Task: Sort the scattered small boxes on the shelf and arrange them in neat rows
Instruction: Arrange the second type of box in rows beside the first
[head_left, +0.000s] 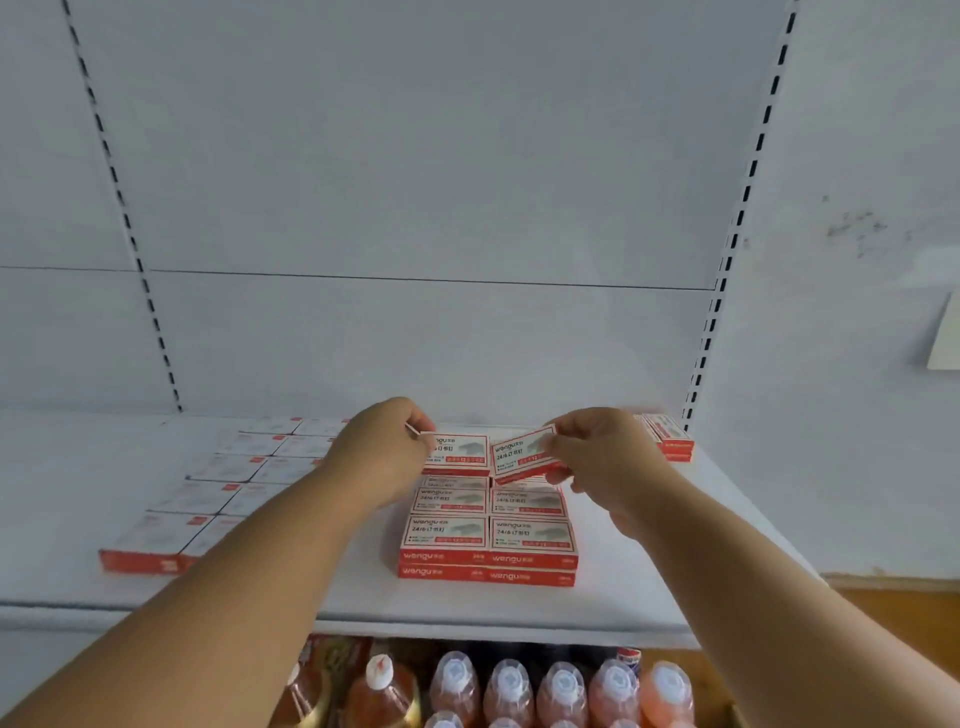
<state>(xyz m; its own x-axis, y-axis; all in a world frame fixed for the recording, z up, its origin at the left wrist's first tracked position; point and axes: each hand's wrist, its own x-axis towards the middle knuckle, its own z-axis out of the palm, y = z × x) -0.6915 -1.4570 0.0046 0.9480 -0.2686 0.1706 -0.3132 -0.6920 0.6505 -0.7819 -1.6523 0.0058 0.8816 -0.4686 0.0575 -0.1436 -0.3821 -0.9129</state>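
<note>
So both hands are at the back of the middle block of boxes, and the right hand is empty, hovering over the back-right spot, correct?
Not quite. In the head view the right hand is not empty: it pinches a tilted red-and-white box above the back-right spot. The left hand is at the back-left box of the middle block.

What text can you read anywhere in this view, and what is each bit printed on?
"wengu": top face of the small red-and-white cardboard box pinched in the right hand.
"24/6": same box, under the brand, and on the stacked red-and-white boxes below.
"wengu": red front edges of those stacked boxes.
Characters after "24/6", the red strips and the fine print: too blurred.
Pale flat boxes on the left and orange drink bottles: nothing readable.
</note>
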